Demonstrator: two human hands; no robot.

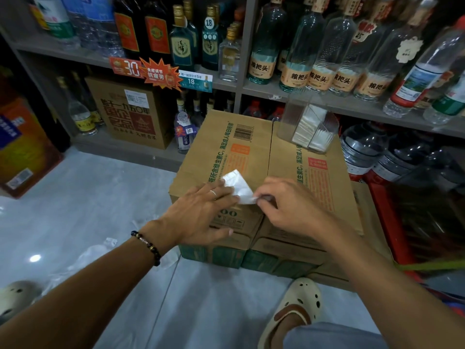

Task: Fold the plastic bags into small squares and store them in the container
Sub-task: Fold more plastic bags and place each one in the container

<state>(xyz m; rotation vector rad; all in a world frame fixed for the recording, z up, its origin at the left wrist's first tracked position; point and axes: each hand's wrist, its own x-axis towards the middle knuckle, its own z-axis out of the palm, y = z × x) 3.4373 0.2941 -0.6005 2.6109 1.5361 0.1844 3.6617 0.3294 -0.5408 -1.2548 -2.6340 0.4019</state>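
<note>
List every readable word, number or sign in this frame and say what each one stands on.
"30": orange shelf tag.
"18": round sticker on a dark bottle neck.
"18": white and teal price card.
"粮把头": tan labels on the clear bottles.
"维生素C": green print on the cardboard box under both hands.
Starburst sign, the shelf carton, barcodes and fine print: too blurred to read reliably.

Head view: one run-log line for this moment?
left hand presses plastic bag flat | right hand pinches its corner | on cardboard box | container holds folded squares
</note>
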